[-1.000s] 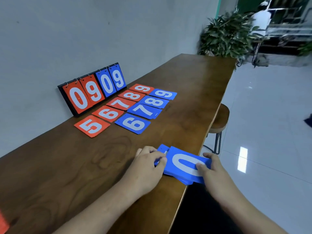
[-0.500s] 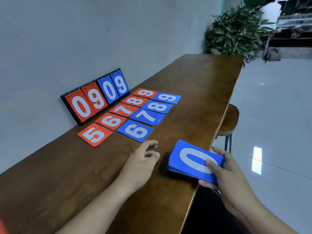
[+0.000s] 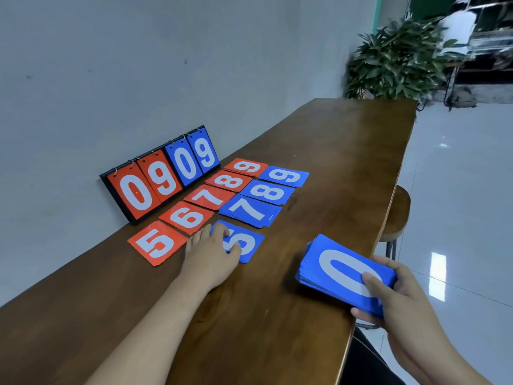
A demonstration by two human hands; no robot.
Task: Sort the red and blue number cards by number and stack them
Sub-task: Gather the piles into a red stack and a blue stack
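Red cards 5 (image 3: 157,243), 6 (image 3: 186,217), 7 (image 3: 210,197), 8 (image 3: 229,180) and 9 (image 3: 246,167) lie in a row on the wooden table (image 3: 347,162). Beside them lie blue cards 6 (image 3: 247,244), 7 (image 3: 250,211), 8 (image 3: 267,192) and 9 (image 3: 283,176). My left hand (image 3: 212,254) rests on the blue 6 card's left part, fingers and thumb laid on its face. My right hand (image 3: 394,295) grips a stack of blue cards (image 3: 341,273) with a 0 on top, at the table's near right edge.
A flip scoreboard (image 3: 163,176) showing 09 in red and 09 in blue leans against the wall behind the cards. A round stool (image 3: 397,212) stands right of the table. A potted plant (image 3: 394,59) is beyond the table's far end.
My left hand left the blue stack and moved forward onto the blue 6 card. My right hand kept hold of the stack and shifted it slightly right.
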